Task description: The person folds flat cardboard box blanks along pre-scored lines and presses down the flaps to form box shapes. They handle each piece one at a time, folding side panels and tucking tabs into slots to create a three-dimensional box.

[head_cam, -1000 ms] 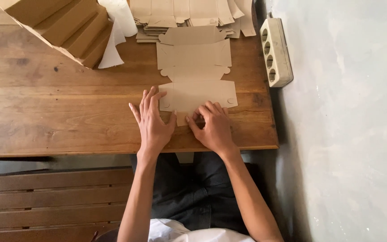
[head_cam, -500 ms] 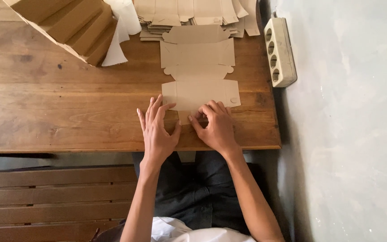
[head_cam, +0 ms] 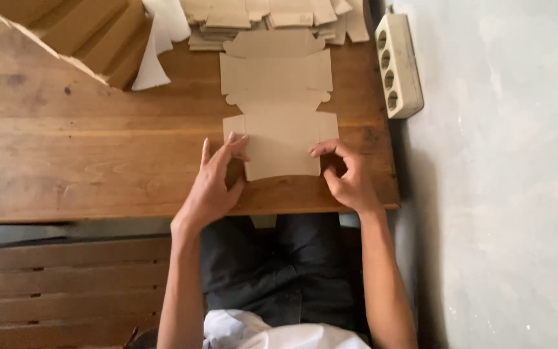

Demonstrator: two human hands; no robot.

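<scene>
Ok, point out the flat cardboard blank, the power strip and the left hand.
flat cardboard blank (head_cam: 278, 97): head view, middle panel.
power strip (head_cam: 396, 64): head view, socket face.
left hand (head_cam: 213, 187): head view, back of hand.

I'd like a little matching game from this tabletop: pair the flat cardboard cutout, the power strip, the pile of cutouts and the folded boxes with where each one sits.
Things:
1. flat cardboard box blank
2. white power strip
3. stack of box blanks
4. folded cardboard boxes

Places:
A. far left corner of the wooden table
B. right table edge, by the wall
C. between both hands
D. far edge, beyond the single blank

Pairs: 1-C, 2-B, 3-D, 4-A
</scene>
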